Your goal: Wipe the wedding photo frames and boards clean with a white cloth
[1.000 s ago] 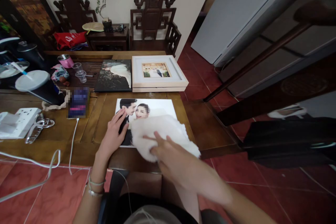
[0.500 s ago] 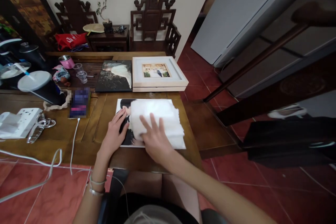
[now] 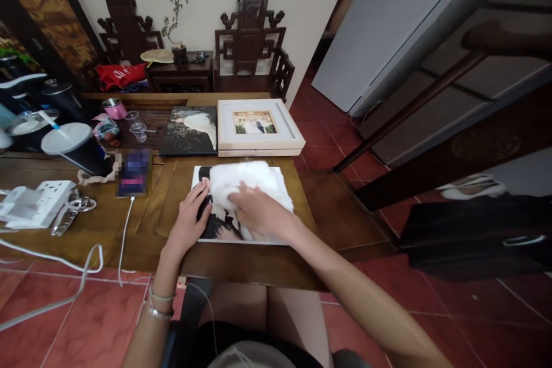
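A flat photo panel (image 3: 226,230) lies on the wooden table near its front right corner. My left hand (image 3: 190,214) rests flat on the panel's left side, with its fingers stretched out. On top of the panel a white cloth (image 3: 244,172) covers much of the picture. My right hand (image 3: 265,211) holds the cloth near its front edge, fingers curled and pressed into it. Part of the picture shows between my hands, dark at the left with a pale area in the middle.
Behind the panel lie a dark photo panel (image 3: 190,131) and a pale wooden picture frame (image 3: 259,127). To the left are a phone (image 3: 133,172) on a charging cable, a lidded cup (image 3: 71,144) and a power strip (image 3: 41,204). Wooden chairs (image 3: 252,40) stand behind the table.
My right hand has gone from spread fingers to gripping the cloth. The cloth has shifted up and left and bunched, uncovering the panel's lower middle. My left hand stays on the panel.
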`<move>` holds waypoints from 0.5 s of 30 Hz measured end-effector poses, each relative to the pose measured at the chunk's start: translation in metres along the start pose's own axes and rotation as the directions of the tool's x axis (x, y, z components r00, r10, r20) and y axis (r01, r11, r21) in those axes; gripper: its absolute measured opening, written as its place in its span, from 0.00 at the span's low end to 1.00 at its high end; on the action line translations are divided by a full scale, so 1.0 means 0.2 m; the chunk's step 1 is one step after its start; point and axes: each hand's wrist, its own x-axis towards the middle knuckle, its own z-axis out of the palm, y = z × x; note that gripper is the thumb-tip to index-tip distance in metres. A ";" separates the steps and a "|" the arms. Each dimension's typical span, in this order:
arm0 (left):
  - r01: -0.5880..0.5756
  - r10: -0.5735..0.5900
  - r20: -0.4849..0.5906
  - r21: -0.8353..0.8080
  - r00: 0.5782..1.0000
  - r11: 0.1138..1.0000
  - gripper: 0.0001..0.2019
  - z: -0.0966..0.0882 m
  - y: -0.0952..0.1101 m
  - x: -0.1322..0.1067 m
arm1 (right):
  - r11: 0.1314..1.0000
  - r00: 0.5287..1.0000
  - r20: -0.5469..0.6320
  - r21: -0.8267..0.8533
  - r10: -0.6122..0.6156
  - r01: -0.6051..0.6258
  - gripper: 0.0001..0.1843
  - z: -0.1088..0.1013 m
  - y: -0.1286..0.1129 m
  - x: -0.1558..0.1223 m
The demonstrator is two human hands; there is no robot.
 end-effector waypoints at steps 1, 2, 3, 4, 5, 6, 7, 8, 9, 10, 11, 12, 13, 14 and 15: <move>0.007 -0.007 0.003 0.002 1.000 1.000 0.22 0.00 0.00 0.00 | 1.000 1.000 -0.017 -0.010 0.022 -0.022 0.21 0.01 0.00 0.08; 0.015 -0.015 0.008 0.004 1.000 1.000 0.22 0.00 0.00 0.01 | 0.998 0.998 -0.046 -0.029 0.046 -0.047 0.22 0.03 0.00 0.14; 0.025 -0.025 0.015 0.007 1.000 1.000 0.22 -0.01 0.01 0.01 | 0.997 0.995 -0.079 -0.047 0.059 -0.063 0.21 0.06 -0.01 0.18; 0.034 -0.034 0.022 0.011 0.999 0.999 0.22 -0.01 0.01 0.01 | 0.995 0.992 -0.112 -0.068 0.059 -0.067 0.21 0.10 -0.02 0.21; 0.044 -0.045 0.031 0.016 0.999 0.999 0.22 -0.01 0.02 0.01 | 0.994 0.988 -0.143 -0.088 0.055 -0.068 0.20 0.14 -0.03 0.21; 0.054 -0.054 0.042 0.021 0.998 0.998 0.23 -0.02 0.03 0.01 | 0.992 0.985 -0.169 -0.105 0.046 -0.064 0.18 0.18 -0.05 0.19; 0.064 -0.065 0.055 0.025 0.996 0.998 0.23 -0.03 0.03 0.01 | 0.992 0.983 -0.181 -0.112 0.029 -0.050 0.16 0.23 -0.06 0.15; 0.077 -0.079 0.067 0.030 0.995 0.997 0.23 -0.03 0.04 0.01 | 0.993 0.983 -0.185 -0.112 0.007 -0.028 0.15 0.27 -0.07 0.09; 0.091 -0.093 0.078 0.034 0.993 0.995 0.24 -0.04 0.05 0.01 | 0.994 0.984 -0.179 -0.107 -0.019 0.000 0.14 0.31 -0.08 0.02; 0.104 -0.107 0.085 0.037 0.991 0.994 0.24 -0.04 0.05 0.01 | 0.995 0.985 -0.168 -0.098 -0.046 0.030 0.14 0.33 -0.08 -0.06; 0.112 -0.115 0.088 0.036 0.989 0.993 0.25 -0.04 0.05 0.01 | 0.994 0.985 -0.154 -0.085 -0.076 0.063 0.15 0.35 -0.08 -0.14; 0.114 -0.116 0.084 0.031 0.990 0.993 0.25 -0.04 0.05 0.01 | 0.993 0.985 -0.136 -0.067 -0.109 0.100 0.17 0.36 -0.06 -0.23; 0.108 -0.109 0.074 0.020 0.991 0.994 0.25 -0.04 0.05 0.02 | 0.990 0.983 -0.117 -0.042 -0.141 0.137 0.19 0.35 -0.04 -0.31; 0.097 -0.097 0.060 0.007 0.993 0.995 0.24 -0.03 0.04 0.02 | 0.984 0.980 -0.091 -0.006 -0.178 0.178 0.21 0.34 -0.01 -0.37; 0.086 -0.085 0.043 -0.006 0.995 0.996 0.24 -0.03 0.04 0.02 | 0.976 0.976 -0.061 0.041 -0.210 0.213 0.22 0.30 0.03 -0.43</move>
